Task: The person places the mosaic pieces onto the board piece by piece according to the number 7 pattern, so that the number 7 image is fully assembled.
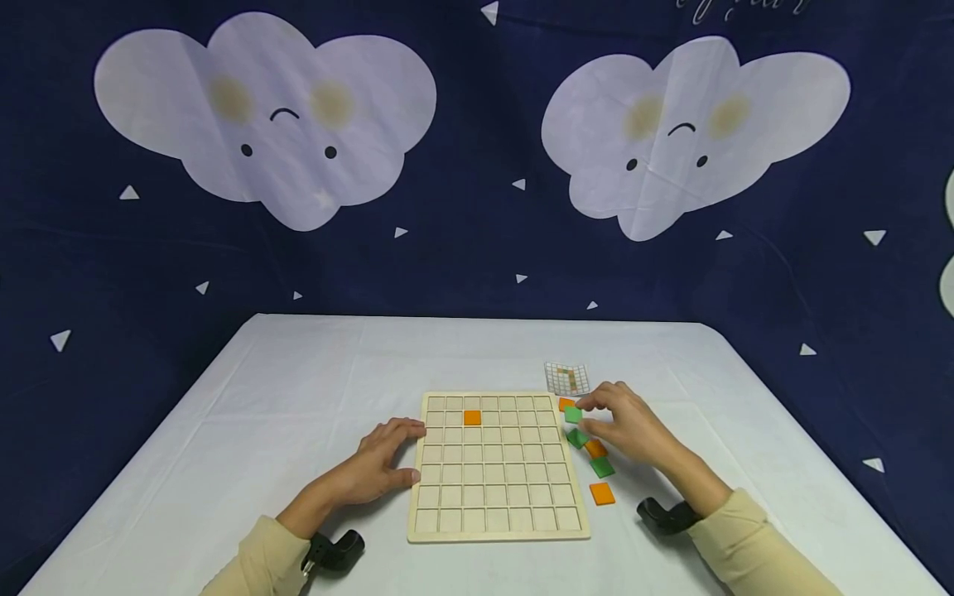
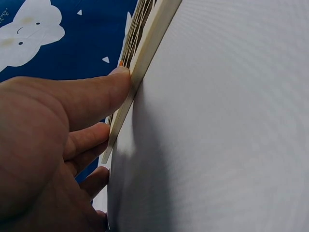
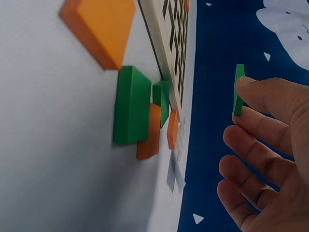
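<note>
A pale wooden grid board (image 1: 495,473) lies flat on the table, with one orange square tile (image 1: 473,418) in a cell of its second row. The left hand (image 1: 376,465) touches the board's left edge with thumb and fingertips. Above the loose tiles at the board's right side, the right hand (image 1: 624,420) pinches a green square tile (image 3: 239,90) between thumb and index finger. Below it lie an orange tile (image 1: 601,494), a green tile (image 1: 602,468), another orange tile (image 1: 595,448) and another green tile (image 1: 577,438). One more orange tile (image 1: 566,405) sits by the board's upper right corner.
A small pattern card (image 1: 567,378) with a printed grid lies beyond the board's upper right corner. White cloth covers the table (image 1: 313,364). Behind it hangs a dark blue backdrop (image 1: 477,248) with clouds and triangles.
</note>
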A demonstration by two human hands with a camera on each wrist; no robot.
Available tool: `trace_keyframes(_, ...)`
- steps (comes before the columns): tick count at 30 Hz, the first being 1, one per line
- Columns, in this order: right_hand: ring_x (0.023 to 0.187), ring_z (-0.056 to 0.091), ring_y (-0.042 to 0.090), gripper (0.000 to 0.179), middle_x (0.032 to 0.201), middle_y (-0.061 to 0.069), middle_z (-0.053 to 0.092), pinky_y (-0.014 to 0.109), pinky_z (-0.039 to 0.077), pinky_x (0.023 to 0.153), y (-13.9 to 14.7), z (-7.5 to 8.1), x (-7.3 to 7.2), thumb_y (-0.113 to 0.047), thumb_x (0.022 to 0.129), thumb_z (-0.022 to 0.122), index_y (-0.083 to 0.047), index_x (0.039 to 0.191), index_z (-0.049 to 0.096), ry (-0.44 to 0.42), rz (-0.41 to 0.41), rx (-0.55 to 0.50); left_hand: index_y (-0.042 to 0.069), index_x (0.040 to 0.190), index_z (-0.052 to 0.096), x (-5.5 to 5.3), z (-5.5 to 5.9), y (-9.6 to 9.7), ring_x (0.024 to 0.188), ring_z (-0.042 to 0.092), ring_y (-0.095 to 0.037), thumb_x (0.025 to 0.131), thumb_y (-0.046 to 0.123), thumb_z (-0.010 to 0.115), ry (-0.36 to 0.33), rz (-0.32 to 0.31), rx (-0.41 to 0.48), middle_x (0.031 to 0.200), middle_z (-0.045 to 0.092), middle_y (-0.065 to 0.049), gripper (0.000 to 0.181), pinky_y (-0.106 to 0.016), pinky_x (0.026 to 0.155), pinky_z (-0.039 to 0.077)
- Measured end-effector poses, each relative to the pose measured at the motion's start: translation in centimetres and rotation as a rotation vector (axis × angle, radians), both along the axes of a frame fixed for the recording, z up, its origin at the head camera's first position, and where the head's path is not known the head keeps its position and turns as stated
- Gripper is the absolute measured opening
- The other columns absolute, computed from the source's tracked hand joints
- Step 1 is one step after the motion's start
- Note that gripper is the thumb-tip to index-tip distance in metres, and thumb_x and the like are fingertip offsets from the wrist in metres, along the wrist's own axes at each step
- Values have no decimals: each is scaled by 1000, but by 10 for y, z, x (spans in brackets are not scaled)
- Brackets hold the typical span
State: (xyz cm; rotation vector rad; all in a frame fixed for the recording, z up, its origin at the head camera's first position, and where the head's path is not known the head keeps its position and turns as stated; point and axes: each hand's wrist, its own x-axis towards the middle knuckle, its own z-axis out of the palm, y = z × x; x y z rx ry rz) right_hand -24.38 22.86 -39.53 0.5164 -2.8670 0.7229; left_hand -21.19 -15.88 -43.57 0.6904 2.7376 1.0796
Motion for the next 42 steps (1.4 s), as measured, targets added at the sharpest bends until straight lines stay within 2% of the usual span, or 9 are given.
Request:
trace_keyframes(17,94,51,16,21,102,-1,64,34,45,79,-17,3,-4,-20,82,72,-15,103,70,35,77,-31,7,133,45,-1,0,-2,137,27,-38,84,23,69,8,-18,8,144,38,-12,57,-64,109,13)
trace_keyframes(25,92,54,18,20,100,4,64,35,49,79,-26,3,-7,-18,82,72,-12,101,69,49,110,-61,8,133,46,-1,0,-1,138,26,-37,84,23,69,-3,-9,8,145,38,-11,57,-63,110,12)
trace_keyframes(30,91,53,17,22,98,2,63,34,48,78,-32,3,-9,-18,83,71,-12,104,69,47,115,-54,9,134,46,-1,-1,-1,138,25,-37,84,24,70,-7,-4,5,145,38,-10,57,-62,111,12)
trace_keyframes(32,96,55,21,23,97,1,62,35,49,78,-35,2,-10,-18,83,71,-12,105,69,40,113,-53,9,134,46,-1,-1,0,138,25,-37,84,24,70,-7,-3,4,145,39,-10,57,-62,111,12)
trace_keyframes(35,113,54,32,23,97,2,62,43,50,84,-39,1,-11,-20,83,71,-13,105,69,30,115,-64,9,133,46,-1,-1,0,138,26,-37,84,23,70,0,-6,2,145,39,-10,57,-63,110,12)
trace_keyframes(37,114,54,34,23,98,2,62,45,49,86,-41,0,-11,-20,83,71,-13,105,69,31,127,-70,9,133,46,-1,-1,-1,138,26,-37,84,23,70,4,-10,2,145,39,-11,57,-63,110,13)
trace_keyframes(39,110,56,30,22,100,1,63,44,49,87,-44,0,-11,-22,84,71,-14,104,69,31,136,-75,9,133,46,-1,-1,-1,138,25,-38,84,23,69,8,-12,2,145,39,-11,56,-63,110,13)
trace_keyframes(42,94,56,20,22,101,0,63,38,48,81,-48,1,-12,-22,84,71,-14,104,69,42,155,-74,8,133,46,-1,-1,-1,139,25,-38,84,23,69,7,-14,2,145,39,-11,57,-64,110,13)
